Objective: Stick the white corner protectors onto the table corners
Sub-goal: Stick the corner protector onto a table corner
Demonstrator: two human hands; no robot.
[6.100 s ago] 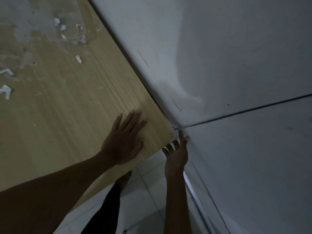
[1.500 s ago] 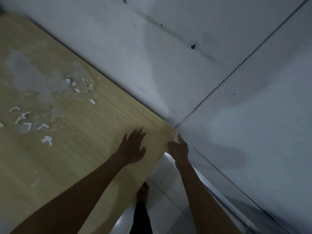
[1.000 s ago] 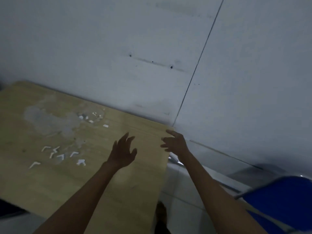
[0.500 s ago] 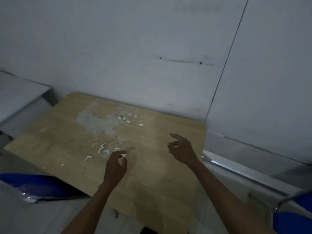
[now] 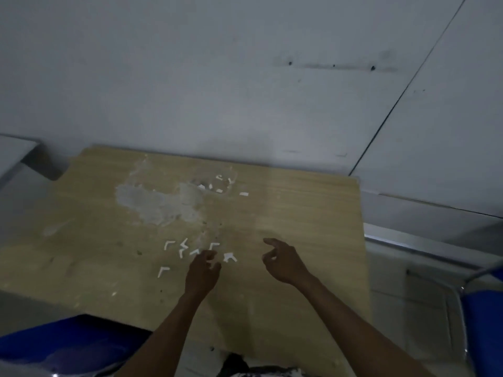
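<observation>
Both hands have left the corner; left hand (image 5: 202,270) curls over the protectors (image 5: 187,253), seemingly picking one, grip unclear; right hand (image 5: 284,261) hovers beside, loosely open, empty.

Light wood-grain worktop (image 5: 299,213) against the wall, large grey worn patch (image 5: 155,205) near its middle, white L-shaped corner protectors (image 5: 187,253) scattered loose in a cluster nearer the front edge, small white scraps (image 5: 217,185) by the back edge, surface marked with dark specks
</observation>
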